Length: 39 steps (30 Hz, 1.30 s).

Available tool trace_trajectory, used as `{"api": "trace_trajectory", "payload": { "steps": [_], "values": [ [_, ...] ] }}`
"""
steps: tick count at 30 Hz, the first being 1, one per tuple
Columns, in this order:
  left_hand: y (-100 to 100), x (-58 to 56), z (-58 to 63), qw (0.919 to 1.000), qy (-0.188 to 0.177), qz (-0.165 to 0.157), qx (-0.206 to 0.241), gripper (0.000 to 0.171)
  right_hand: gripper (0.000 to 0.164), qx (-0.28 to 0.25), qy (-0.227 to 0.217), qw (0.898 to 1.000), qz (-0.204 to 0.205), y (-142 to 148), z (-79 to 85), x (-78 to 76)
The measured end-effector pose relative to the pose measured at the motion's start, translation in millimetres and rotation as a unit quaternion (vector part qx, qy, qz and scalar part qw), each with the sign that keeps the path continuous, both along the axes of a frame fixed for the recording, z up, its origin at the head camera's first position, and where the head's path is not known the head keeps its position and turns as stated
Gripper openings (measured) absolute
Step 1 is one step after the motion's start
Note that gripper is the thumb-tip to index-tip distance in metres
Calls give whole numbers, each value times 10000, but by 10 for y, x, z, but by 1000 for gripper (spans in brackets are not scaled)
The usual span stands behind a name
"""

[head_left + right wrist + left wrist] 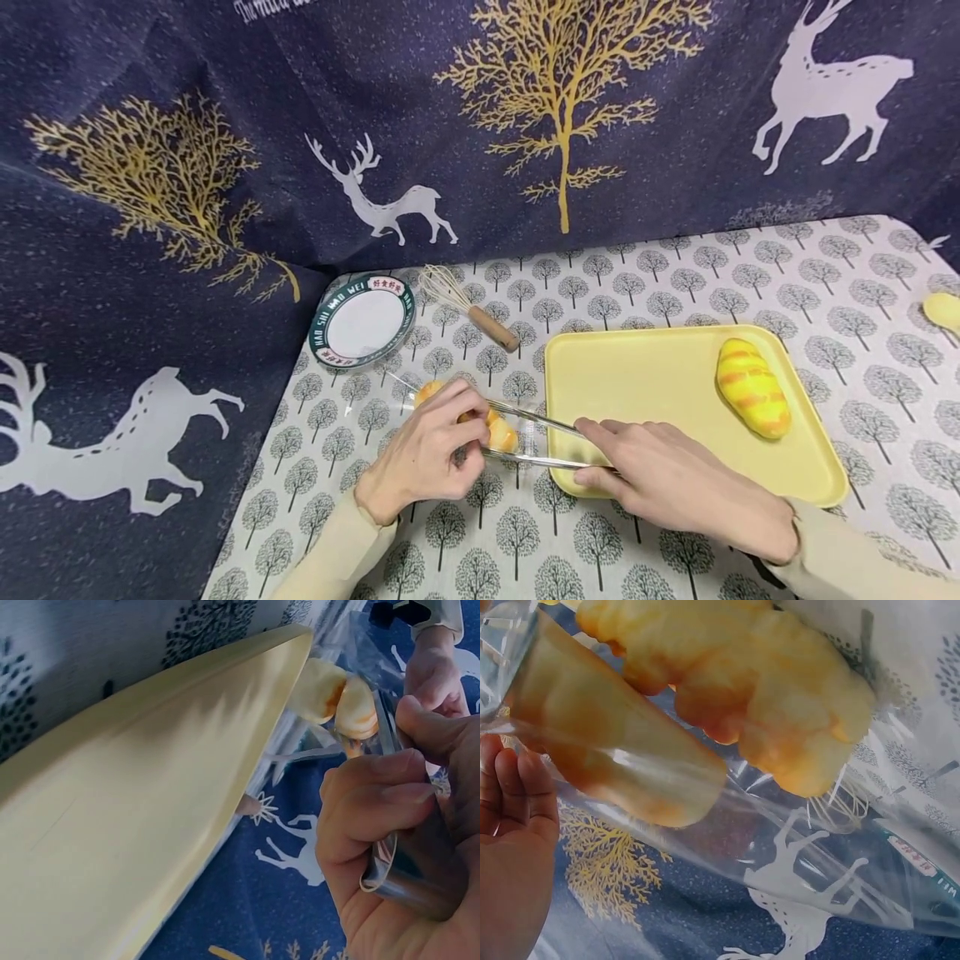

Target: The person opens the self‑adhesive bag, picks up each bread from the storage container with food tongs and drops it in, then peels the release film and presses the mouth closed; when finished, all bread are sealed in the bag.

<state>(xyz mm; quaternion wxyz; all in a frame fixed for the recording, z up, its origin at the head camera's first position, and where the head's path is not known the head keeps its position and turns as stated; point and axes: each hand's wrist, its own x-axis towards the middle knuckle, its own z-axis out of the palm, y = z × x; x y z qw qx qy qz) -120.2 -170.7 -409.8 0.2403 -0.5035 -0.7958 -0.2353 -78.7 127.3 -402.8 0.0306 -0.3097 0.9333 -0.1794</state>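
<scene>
My left hand (431,442) grips the mouth of a clear plastic bag (840,877) with curled fingers. Two toy breads lie in the bag: a smooth golden one (615,750) and a lumpy one (780,697), both filling the left wrist view. In my right hand (667,475) are metal tongs (551,462), held near their bent end, which shows in the right wrist view. The tong arms reach left to the bag's mouth, one on each side of a bread end (501,435). The left fingers partly hide the breads in the head view.
A yellow tray (622,367) lies under and beyond the right hand, with a yellow striped toy bread (752,387) at its right. A green-rimmed plate (362,321) and a wooden-handled whisk (491,327) lie behind the bag. Something yellow (941,310) sits far right.
</scene>
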Motion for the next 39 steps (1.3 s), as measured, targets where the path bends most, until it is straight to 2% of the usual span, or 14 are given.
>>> {"api": "trace_trajectory", "payload": {
  "steps": [7, 12, 17, 24, 31, 36, 39],
  "values": [
    [6, 4, -2, 10000, -25, 42, -12, 13, 48, 96, 57, 9998, -194, -47, -10, 30],
    [15, 6, -5, 10000, 19, -9, 51, 13, 43, 100, 149, 9997, -167, -106, -36, 29],
    [30, 13, -8, 10000, 23, -41, 88, 13, 38, -124, -38, 9998, -174, -142, -58, 25],
    [55, 18, -6, 9998, 89, -69, 152, 15, 56, 204, 357, 9991, 38, -184, -66, 11],
    [74, 38, 11, 9999, 74, 29, 136, 16, 65, 401, 75, 9991, 136, -311, -30, -59],
    [70, 40, 21, 9999, 2, 20, 115, 16, 76, 327, 41, 9990, 309, -417, -4, -114],
    [68, 38, 28, 9999, -30, -28, 140, 17, 68, 238, 123, 9987, 443, -480, 2, -141]
  ]
}}
